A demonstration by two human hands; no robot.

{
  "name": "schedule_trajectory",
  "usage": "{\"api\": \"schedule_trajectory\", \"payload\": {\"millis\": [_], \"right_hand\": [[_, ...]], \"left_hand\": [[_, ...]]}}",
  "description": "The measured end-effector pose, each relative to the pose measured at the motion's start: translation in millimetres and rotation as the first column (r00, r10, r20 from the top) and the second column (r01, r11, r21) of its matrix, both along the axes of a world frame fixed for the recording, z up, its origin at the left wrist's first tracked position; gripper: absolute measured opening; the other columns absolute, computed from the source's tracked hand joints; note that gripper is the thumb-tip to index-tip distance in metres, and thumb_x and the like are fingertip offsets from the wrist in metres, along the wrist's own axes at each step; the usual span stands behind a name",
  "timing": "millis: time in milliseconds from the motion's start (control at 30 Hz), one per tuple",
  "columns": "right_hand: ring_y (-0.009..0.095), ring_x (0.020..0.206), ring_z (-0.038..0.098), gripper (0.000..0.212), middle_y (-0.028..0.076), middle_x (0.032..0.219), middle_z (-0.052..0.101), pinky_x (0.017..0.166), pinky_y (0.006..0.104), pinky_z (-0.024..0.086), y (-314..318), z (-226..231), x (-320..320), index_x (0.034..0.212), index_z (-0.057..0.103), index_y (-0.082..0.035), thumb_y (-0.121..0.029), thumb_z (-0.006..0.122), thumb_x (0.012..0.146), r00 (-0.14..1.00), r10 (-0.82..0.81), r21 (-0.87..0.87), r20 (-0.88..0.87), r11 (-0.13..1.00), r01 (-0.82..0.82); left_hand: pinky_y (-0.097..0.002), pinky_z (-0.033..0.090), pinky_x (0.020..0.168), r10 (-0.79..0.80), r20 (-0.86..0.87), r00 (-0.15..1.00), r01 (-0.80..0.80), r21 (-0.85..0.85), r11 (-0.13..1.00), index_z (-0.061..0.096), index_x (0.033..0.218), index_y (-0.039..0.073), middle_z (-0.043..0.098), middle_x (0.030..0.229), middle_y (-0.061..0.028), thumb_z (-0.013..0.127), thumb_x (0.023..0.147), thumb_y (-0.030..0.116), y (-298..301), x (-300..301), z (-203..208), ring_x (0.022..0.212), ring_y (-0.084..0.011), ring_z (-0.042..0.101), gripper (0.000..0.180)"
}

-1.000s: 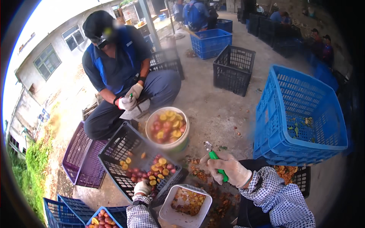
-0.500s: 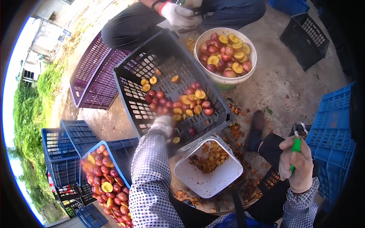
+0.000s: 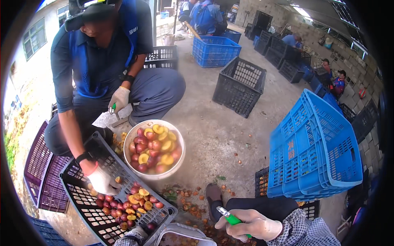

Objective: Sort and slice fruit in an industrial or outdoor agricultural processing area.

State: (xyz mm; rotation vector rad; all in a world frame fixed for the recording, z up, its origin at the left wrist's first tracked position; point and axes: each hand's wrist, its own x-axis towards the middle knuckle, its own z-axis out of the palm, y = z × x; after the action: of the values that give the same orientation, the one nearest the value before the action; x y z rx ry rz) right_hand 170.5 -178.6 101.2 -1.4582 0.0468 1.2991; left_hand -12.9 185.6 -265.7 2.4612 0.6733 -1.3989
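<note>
My right hand (image 3: 255, 224), in a pale glove, is wrapped round a green-handled tool (image 3: 232, 219) with a metal tip. My left hand (image 3: 138, 233), gloved too, is at the near end of a black plastic crate (image 3: 169, 213), beside a dark plum (image 3: 151, 226); its fingers are hard to make out. Red plums (image 3: 113, 205) and yellow-fleshed plum halves (image 3: 141, 201) lie in that crate. Across from me, a co-worker's gloved hand (image 3: 102, 180) reaches into the same crate. The co-worker's other hand (image 3: 120, 99) grips a green-handled tool.
A white bucket (image 3: 180, 162) of whole and halved plums stands past the crate. Near me, a white container (image 3: 184, 233) shows partly. Blue crates (image 3: 295, 151) stand at right, a black crate (image 3: 239, 88) ahead and purple crates (image 3: 51, 184) at left. Fruit scraps (image 3: 195, 205) litter the floor.
My view has swung up and to the right, bringing in the co-worker's body and the yard. The co-worker's hand has come into the black crate. My right hand still holds the tool.
</note>
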Motion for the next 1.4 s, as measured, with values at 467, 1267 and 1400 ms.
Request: {"api": "schedule_trajectory", "payload": {"millis": [467,1267,1400], "right_hand": [[0.006,0.06,0.045,0.048,0.0,0.077,0.051,0.055,0.0218,0.036,-13.0,-35.8,-16.4,0.132,0.053,0.006,-0.034,0.05,0.105,0.987,0.041,0.377,0.153,0.921,-0.096],[0.041,0.08,0.067,0.028,0.019,0.09,0.067,0.065,0.0443,0.053,45.4,-29.5,-90.7,0.11,0.061,-0.004,-0.026,0.067,0.094,0.097,0.111,-0.073,0.989,0.942,-0.327],[0.038,0.078,0.068,0.026,0.016,0.089,0.068,0.063,0.0432,0.054,50.3,-33.0,-95.8,0.108,0.061,-0.004,-0.024,0.068,0.093,0.079,0.125,-0.092,0.989,0.937,-0.337]], "left_hand": [[-0.0356,0.059,0.065,0.706,-0.021,0.708,-0.598,-0.548,0.584,0.064,0.117,-0.002,0.072,0.103,-0.0185,0.06,0.089,0.022,16.7,49.8,117.7,0.082,-0.0299,0.073,0.038],[-0.0213,0.052,0.073,0.974,-0.223,0.037,0.339,-0.914,-0.222,0.056,0.122,-0.001,0.063,0.102,-0.0101,0.032,0.108,0.047,-155.5,-13.6,285.3,0.085,-0.0178,0.065,0.055],[-0.0179,0.041,0.057,0.985,0.122,-0.126,0.075,-0.988,0.132,0.055,0.122,0.004,0.062,0.099,-0.0048,0.036,0.104,0.035,-170.0,-7.2,299.3,0.073,-0.0087,0.057,0.041]]}}
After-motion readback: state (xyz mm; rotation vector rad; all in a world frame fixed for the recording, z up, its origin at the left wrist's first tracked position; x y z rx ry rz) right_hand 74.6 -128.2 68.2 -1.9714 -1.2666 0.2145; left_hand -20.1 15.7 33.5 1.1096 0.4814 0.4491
